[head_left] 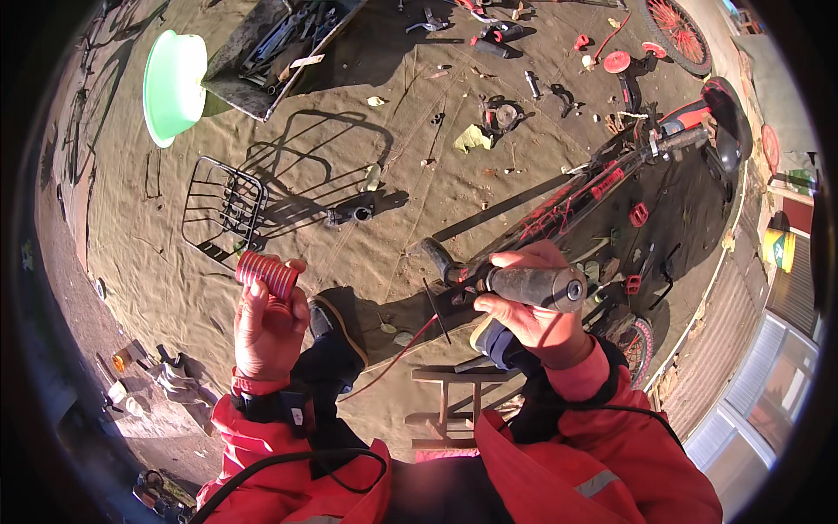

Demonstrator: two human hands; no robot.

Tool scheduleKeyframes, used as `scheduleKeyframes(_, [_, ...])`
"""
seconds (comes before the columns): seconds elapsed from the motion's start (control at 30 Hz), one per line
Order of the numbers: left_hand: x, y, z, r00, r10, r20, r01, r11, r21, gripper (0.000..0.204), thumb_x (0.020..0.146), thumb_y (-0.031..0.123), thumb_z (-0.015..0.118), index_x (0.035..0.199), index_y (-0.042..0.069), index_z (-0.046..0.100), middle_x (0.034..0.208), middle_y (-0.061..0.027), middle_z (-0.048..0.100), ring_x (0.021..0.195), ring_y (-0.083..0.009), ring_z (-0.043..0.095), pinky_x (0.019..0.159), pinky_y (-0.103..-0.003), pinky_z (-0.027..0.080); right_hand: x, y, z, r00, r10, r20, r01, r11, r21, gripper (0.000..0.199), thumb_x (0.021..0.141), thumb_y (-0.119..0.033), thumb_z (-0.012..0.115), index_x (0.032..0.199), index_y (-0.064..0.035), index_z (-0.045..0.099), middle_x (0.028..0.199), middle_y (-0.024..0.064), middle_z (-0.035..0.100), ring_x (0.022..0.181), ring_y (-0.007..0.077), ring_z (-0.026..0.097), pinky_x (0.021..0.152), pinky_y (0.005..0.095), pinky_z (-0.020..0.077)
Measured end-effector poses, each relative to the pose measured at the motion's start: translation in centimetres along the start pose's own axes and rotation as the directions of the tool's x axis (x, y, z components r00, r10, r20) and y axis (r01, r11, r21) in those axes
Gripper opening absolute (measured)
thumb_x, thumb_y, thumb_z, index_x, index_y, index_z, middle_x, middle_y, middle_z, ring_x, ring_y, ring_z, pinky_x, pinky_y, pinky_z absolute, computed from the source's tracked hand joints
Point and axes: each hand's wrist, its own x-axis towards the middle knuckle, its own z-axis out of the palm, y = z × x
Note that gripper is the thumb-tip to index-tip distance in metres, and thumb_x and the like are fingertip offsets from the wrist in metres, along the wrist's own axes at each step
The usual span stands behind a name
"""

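Observation:
Between the fingers and thumb of my left hand (269, 336) is a red coil spring (267, 275), held up off the ground. My right hand (552, 330) grips a dark, worn cylinder (537, 286) with a round metal end facing right; it looks like a shock absorber body, though its far end is partly hidden by my fingers. Beyond the right hand lies a black and red bicycle frame (602, 185) on the cloth. The spring and the cylinder are well apart from each other.
A brown cloth (349, 253) covers the ground. On it lie a black wire rack (225, 208), a metal tray of tools (279, 57), a green basin (175, 87) and a red-spoked wheel (676, 31). A small wooden stool (445, 406) stands near my legs. Loose parts are scattered around.

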Motion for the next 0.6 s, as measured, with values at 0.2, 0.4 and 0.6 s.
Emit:
scheduleKeyframes(0.2, [0.7, 0.3, 1.1, 0.995, 0.095, 0.028, -0.095, 0.995, 0.015, 0.051, 0.104, 0.040, 0.063, 0.145, 0.011, 0.050, 0.127, -0.0088, 0.065, 0.079, -0.0133, 0.055, 0.063, -0.026, 0.045, 0.5, -0.3, 0.5, 0.994, 0.099, 0.041, -0.105, 0.984, 0.148, 0.052, 0.069, -0.005, 0.097, 0.110, -0.0017, 0.064, 0.107, 0.0091, 0.071, 0.095, 0.0175, 0.071, 0.080, 0.0304, 0.0597])
scheduleKeyframes(0.4, [0.5, 0.1, 2.8, 0.990, 0.141, -0.002, -0.141, 0.990, -0.006, 0.056, 0.102, 0.032, 0.065, 0.146, 0.003, 0.047, 0.112, -0.0091, 0.069, 0.074, -0.0172, 0.062, 0.060, -0.029, 0.047, 0.7, -1.2, 0.0, 0.994, 0.097, 0.053, -0.099, 0.994, 0.036, 0.051, 0.071, -0.009, 0.097, 0.108, -0.0026, 0.062, 0.093, 0.0058, 0.072, 0.082, 0.0149, 0.072, 0.072, 0.0307, 0.0602])
scheduleKeyframes(0.6, [-0.5, -0.6, 4.2, 0.992, 0.124, 0.012, -0.123, 0.992, -0.040, 0.051, 0.103, 0.025, 0.065, 0.145, 0.002, 0.049, 0.112, -0.0098, 0.068, 0.074, -0.0193, 0.064, 0.059, -0.030, 0.049, 0.4, -1.1, -0.2, 0.988, 0.134, 0.072, -0.141, 0.984, 0.110, 0.044, 0.078, -0.012, 0.094, 0.108, -0.0033, 0.063, 0.092, 0.0025, 0.071, 0.073, 0.0073, 0.064, 0.064, 0.0254, 0.0540])
